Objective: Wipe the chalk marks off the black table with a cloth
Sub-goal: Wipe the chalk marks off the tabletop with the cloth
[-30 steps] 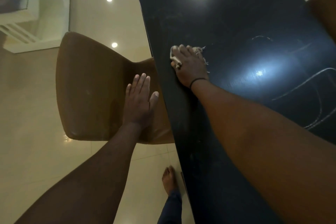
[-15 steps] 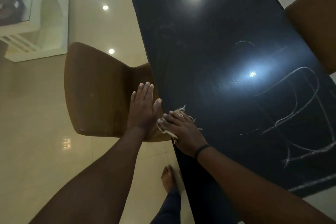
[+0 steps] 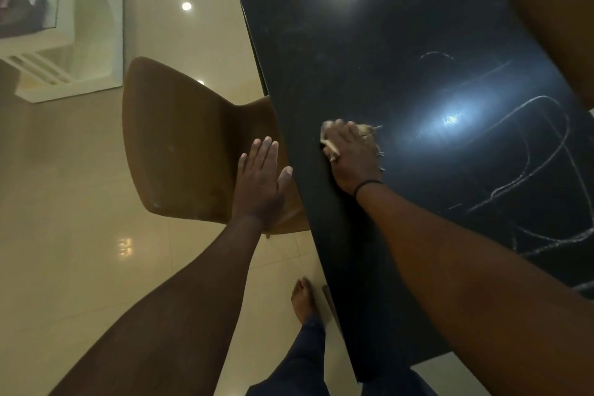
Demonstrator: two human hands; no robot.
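A pale cloth (image 3: 331, 146) is pressed onto the black worktop (image 3: 369, 42) by the right hand (image 3: 352, 154); chalk marks (image 3: 543, 151) are seen nearby.

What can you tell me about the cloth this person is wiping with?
The cloth is small, pale cream or off-white, bunched up with frayed threads sticking out at its edges. It lies flat against the glossy black table, near the table's left edge, almost wholly covered by the right hand, which presses down on it with fingers spread over it. Only its rim peeks out around the fingers. The chalk marks lie off to its right, apart from it.
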